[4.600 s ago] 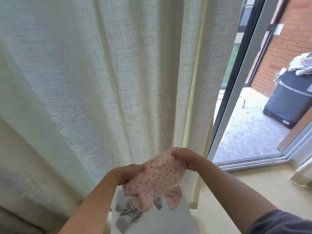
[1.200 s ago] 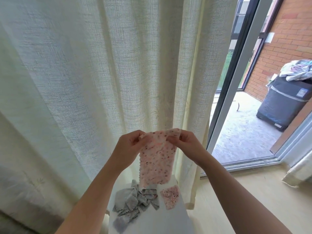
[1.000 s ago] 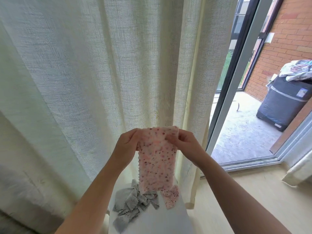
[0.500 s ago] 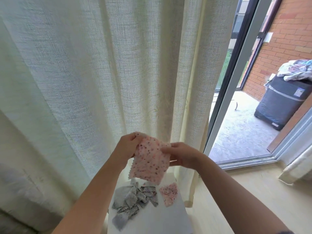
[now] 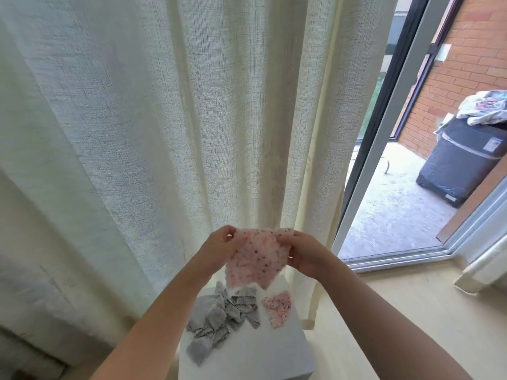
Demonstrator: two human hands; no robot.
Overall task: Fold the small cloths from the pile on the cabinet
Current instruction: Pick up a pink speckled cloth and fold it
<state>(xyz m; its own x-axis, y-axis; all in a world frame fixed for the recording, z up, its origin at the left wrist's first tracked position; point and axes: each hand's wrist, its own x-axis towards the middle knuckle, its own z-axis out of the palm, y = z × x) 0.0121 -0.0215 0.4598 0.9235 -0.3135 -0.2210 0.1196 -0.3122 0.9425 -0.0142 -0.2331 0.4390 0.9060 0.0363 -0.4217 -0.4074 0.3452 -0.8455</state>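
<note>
L hand [image 5: 219, 244] & R hand [image 5: 303, 252] each pinch a top corner of a pink speckled cloth [image 5: 256, 260], thin, semi-sheer w/ dark dots, held in air above the white cabinet [image 5: 260, 357], hanging to a point. On the cabinet top: pile of grey cloths [image 5: 220, 319], crumpled, zigzag-cut edges; just beside it a folded pink cloth [image 5: 277, 307]. Behind, cream slubby-weave curtain [image 5: 164, 119]. Outside: brick wall [image 5: 450, 78], dark bin [image 5: 463, 163] w/ a label, text too small to read.

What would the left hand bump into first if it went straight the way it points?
Probably the cream curtain just beyond the left hand, which pinches the pink dotted cloth; depth unclear.
</note>
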